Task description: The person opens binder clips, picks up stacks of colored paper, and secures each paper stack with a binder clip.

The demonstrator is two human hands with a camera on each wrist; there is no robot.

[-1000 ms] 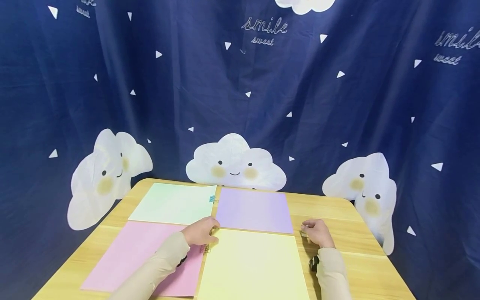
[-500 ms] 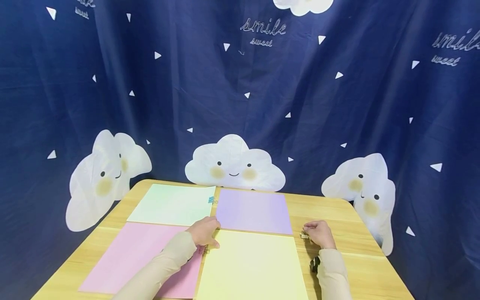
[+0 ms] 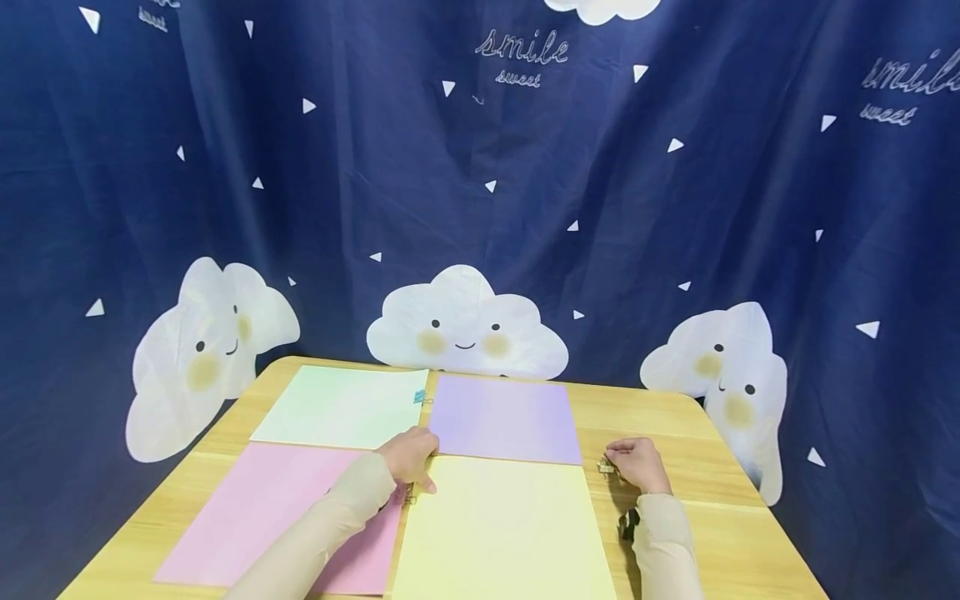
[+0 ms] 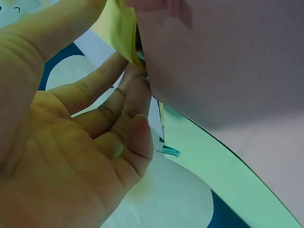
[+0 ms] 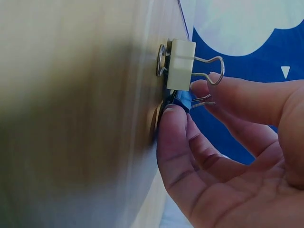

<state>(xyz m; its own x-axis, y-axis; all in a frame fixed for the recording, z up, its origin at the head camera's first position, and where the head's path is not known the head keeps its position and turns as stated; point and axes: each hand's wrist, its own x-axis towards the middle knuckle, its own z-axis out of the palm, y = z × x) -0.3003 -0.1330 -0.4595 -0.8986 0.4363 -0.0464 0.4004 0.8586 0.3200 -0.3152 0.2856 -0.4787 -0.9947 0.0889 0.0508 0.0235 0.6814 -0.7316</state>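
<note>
My left hand (image 3: 408,456) lies over the meeting corners of the pink sheet (image 3: 277,500) and the yellow sheet (image 3: 502,525), thumb spread from the loosely bent fingers. In the left wrist view its fingertips (image 4: 137,73) are at the edge of the yellow sheet (image 4: 124,31). A binder clip (image 3: 410,497) shows just below this hand. At the right, my right hand (image 3: 639,465) has thumb and fingers around two binder clips on the table: a cream binder clip (image 5: 181,64), its wire handle against the thumb, and a blue binder clip (image 5: 183,101) by the index fingertip.
A mint sheet (image 3: 341,408) and a purple sheet (image 3: 504,421) lie at the back of the wooden table (image 3: 712,475). A teal binder clip (image 3: 419,397) sits at the mint sheet's right edge. Behind hangs a navy curtain (image 3: 420,167) with clouds.
The left hand has shifted slightly, its thumb more spread and pointing down over the yellow sheet. The right hand has stayed beside the clips, with the cream clip showing a little more clearly.
</note>
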